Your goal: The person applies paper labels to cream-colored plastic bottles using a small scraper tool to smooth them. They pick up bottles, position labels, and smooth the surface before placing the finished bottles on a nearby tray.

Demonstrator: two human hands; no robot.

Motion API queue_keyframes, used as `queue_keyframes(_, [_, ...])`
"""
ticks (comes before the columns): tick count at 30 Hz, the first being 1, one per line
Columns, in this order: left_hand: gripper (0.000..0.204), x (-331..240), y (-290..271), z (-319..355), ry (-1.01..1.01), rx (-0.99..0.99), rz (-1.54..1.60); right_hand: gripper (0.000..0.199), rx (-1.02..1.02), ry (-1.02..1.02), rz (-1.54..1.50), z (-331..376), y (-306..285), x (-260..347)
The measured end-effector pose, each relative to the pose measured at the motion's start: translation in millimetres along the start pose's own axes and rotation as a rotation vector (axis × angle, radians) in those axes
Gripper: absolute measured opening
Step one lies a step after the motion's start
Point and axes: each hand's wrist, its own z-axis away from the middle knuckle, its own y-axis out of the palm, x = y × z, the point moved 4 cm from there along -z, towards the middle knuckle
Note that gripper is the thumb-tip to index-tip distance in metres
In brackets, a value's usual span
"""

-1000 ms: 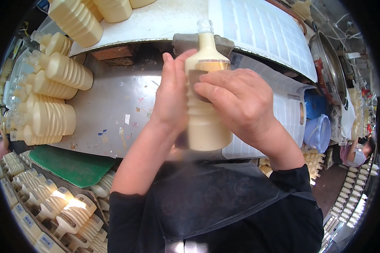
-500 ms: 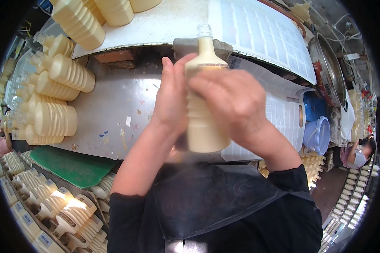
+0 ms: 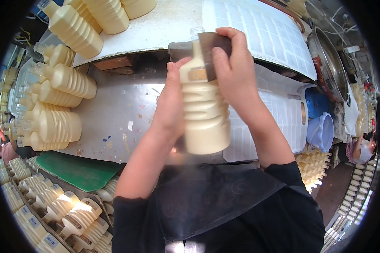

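Cream-filled ribbed bottle (image 3: 204, 114), uncapped, gripped by left hand (image 3: 171, 101); right hand (image 3: 234, 67) fingers closed over label (image 3: 197, 74) being pressed on; unlabelled bottles (image 3: 59, 105) awaiting.

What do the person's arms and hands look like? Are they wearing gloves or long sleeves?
No gloves: both the left hand and the right hand are bare, with no rings, watch or bands showing. The forearms are bare too. Black sleeves begin at about the elbows, part of a black top, with a dark apron over the front.
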Motion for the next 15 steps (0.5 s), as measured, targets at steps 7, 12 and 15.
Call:
queue_keyframes(7, [0.066, -0.9, 9.2, 7.5, 0.007, -0.021, -0.073, 0.035, 0.029, -0.231, 0.163, 3.4, 18.3, 23.8])
queue_keyframes(12, [0.06, 3.2, 2.5, 0.5, 0.033, -0.066, -0.222, 0.036, 0.031, -0.153, 0.182, 5.3, 16.4, 16.5])
queue_keyframes(15, [0.058, 6.9, -8.0, -1.6, 0.041, -0.124, -0.475, 0.036, -0.011, -0.061, 0.092, 1.5, -5.5, -10.3])
